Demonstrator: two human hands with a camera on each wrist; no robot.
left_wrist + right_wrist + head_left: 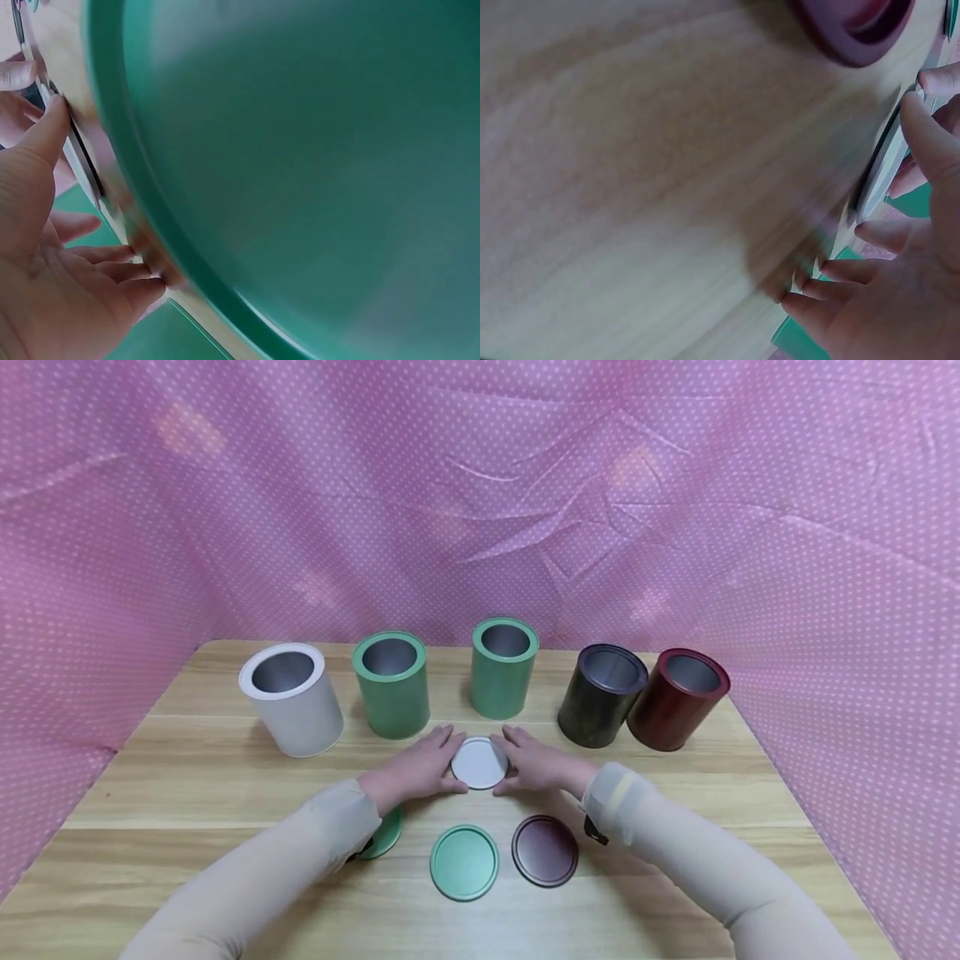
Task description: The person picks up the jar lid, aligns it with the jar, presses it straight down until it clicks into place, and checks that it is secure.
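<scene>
A round white lid (480, 763) lies in the middle of the table, between the two hands. The left hand (425, 767) holds its left rim, with the thumb on the near edge and the forefinger on the far edge. On the opposite side, the right hand (542, 763) holds the rim in the same way. In the right wrist view, the other fingers (807, 307) of the right hand reach down at the tabletop. A dark band shows under the white lid (889, 161); whether it is shadow or another lid, I cannot tell.
Nearer lie a green lid (464, 862), a maroon lid (545, 851) and another green lid (386, 835) partly under the left forearm. Behind stand open cans: white (303, 718), green (397, 703), green (501, 685), dark (596, 706) and red (671, 714). Pink dotted cloth (480, 485) surrounds the table.
</scene>
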